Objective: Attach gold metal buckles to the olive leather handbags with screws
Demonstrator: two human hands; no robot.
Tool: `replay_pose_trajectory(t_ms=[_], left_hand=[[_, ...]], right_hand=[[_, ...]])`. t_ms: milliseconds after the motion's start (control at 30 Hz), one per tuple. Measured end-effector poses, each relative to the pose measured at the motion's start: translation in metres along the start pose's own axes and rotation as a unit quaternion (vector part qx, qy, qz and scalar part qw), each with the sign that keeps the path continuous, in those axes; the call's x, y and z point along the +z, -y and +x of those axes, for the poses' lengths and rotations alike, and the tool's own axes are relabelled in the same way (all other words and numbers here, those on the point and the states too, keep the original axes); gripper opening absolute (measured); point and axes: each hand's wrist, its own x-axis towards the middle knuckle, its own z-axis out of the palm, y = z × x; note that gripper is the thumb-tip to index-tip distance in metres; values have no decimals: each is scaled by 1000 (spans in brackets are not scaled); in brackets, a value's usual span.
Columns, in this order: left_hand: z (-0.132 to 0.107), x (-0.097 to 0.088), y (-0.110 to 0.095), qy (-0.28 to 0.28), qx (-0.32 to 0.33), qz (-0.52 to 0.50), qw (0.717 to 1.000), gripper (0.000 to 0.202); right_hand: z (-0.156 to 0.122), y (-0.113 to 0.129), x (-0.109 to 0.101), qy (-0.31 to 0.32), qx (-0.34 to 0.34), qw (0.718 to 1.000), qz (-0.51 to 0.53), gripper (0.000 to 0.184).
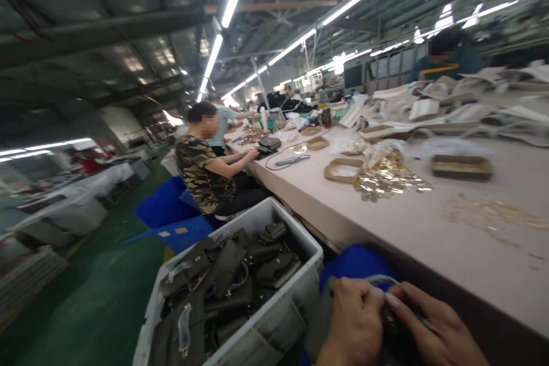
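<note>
At the bottom right, beside the table edge, my left hand (355, 323) and my right hand (435, 323) are close together with fingers bent and pinching. Between them is a dark olive bag (319, 317), mostly hidden by my hands and blurred. A pale, clear-plastic-wrapped handle (381, 280) loops up between my fingertips. To the left, a grey-white plastic bin (283, 314) holds several similar olive bags (229, 269), some with handles wrapped in clear plastic.
A long pink-topped table (300, 183) carries a pile of gold metal parts (386, 177), shallow cardboard trays (461, 167), a corded grey tool (293, 161) and heaped beige pieces (463, 103). A co-worker in camouflage (206, 171) sits beyond the bin; another person (446, 57) is across the table.
</note>
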Motion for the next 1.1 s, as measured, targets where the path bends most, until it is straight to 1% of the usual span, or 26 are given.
replay_pose_trajectory(t_ms=[33, 67, 133, 233, 300, 433, 567, 700, 833, 933, 1033, 1100], left_hand=[[-1, -5, -6, 4, 18, -17, 1000, 30], [0, -9, -10, 11, 35, -24, 999, 23], [1, -15, -14, 10, 46, -17, 999, 22], [2, -15, -12, 13, 40, -17, 999, 21], [1, -14, -11, 17, 33, -19, 999, 20], [0, -15, -14, 13, 40, 0, 999, 22], [1, -17, -17, 7, 63, 0, 998, 23], [0, -16, -17, 17, 58, -22, 998, 23], [-2, -13, -18, 5, 79, -24, 997, 22], [0, -14, -21, 7, 83, -16, 996, 23], [5, -18, -23, 28, 77, 14, 997, 25], [8, -21, -24, 46, 71, 11, 996, 17]], right_hand=[[0, 9, -3, 23, 16, 1000, -10, 35], [0, 16, -6, 42, 29, 999, -8, 38], [2, 24, -10, 69, 56, 996, 3, 36], [2, 27, -14, 126, 75, 989, 27, 18], [2, 27, -15, 143, 85, 986, 28, 8], [-1, 27, -13, 127, 96, 987, 22, 3], [-2, 31, -15, 101, 75, 992, 16, 5], [-2, 35, -20, 131, 61, 989, 22, 4], [-4, 33, -19, 96, 79, 992, 2, 5], [-4, 29, -17, 91, 93, 991, 41, 8], [-1, 24, -18, 108, 122, 981, 103, 10], [3, 21, -17, 103, 141, 974, 145, 12]])
